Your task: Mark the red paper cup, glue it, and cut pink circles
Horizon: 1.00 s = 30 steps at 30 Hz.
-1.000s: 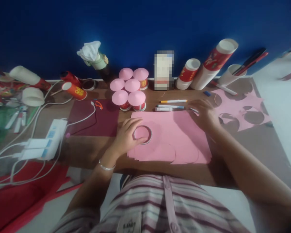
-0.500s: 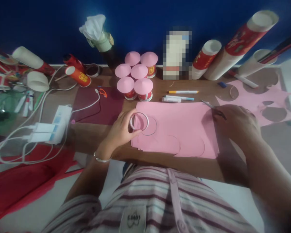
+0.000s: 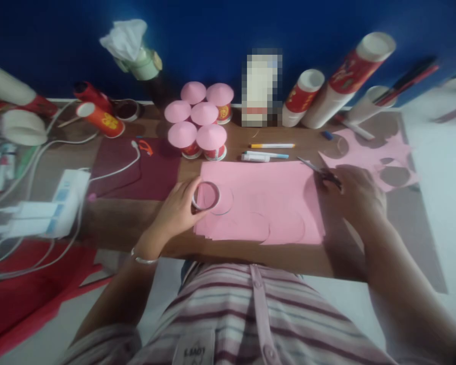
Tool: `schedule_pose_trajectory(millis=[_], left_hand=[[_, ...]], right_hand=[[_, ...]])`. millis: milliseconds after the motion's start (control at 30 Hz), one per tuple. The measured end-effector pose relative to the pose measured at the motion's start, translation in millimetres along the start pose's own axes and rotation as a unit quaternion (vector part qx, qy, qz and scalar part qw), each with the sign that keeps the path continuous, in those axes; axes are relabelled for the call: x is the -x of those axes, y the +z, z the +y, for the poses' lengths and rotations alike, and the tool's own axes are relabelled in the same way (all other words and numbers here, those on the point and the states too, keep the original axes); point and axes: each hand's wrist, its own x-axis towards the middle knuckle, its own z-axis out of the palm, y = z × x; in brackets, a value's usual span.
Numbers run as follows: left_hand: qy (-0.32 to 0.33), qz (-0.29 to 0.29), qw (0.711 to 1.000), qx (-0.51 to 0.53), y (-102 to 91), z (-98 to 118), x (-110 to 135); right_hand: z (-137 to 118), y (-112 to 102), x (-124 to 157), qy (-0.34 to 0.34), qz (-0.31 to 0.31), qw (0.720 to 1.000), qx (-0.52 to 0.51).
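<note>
My left hand [image 3: 180, 205] is curled around a short ring with a pale rim [image 3: 207, 196], held at the left edge of a stack of pink paper [image 3: 266, 195]. Through the ring the pink shows. Beside it, a drawn circle is partly visible on the top sheet, and fainter curved lines run near the lower edge. At the right of the stack, my right hand [image 3: 359, 195] is closed at the dark handles of a pair of scissors [image 3: 319, 172]. The blades point up and left over the paper's corner. My fingertips there are partly hidden and blurred.
Behind the paper lie markers [image 3: 271, 146]. Several small red cups with pink cone tops [image 3: 212, 136] stand further back. Cardboard tubes [image 3: 332, 83] rise at the back right, near a cut pink sheet [image 3: 368, 152]. A white power strip with cables [image 3: 66, 203] lies left.
The view has swung right, so everything sits further left. Both hands keep nearly the same places on the paper, and more of the scissors' handles shows now.
</note>
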Motion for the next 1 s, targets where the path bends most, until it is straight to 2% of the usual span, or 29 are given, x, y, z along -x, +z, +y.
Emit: schedule_pose_trajectory(millis=[133,267,500,700,867,1000], left_hand=[[-0.006,0.052,0.999,0.01,-0.9,-7,1],[-0.032,0.088,0.996,-0.005,-4.2,-14,8],[-0.072,0.078,0.993,-0.048,-5.9,-23,26],[-0.075,0.081,0.993,-0.048,-7.2,-23,34],[-0.061,0.097,0.992,-0.045,-6.7,-21,31],[-0.055,0.113,0.991,-0.05,-7.0,-22,23]], right_hand=[[4,-8,9,0.001,0.012,1.0,-0.002],[3,-13,11,0.011,-0.027,1.0,0.011],[5,-8,-3,-0.009,-0.08,0.996,0.046],[4,-8,-7,0.017,-0.09,0.993,0.07],[8,-13,1,0.049,-0.027,0.996,-0.063],[11,-15,5,0.123,-0.001,0.97,-0.208]])
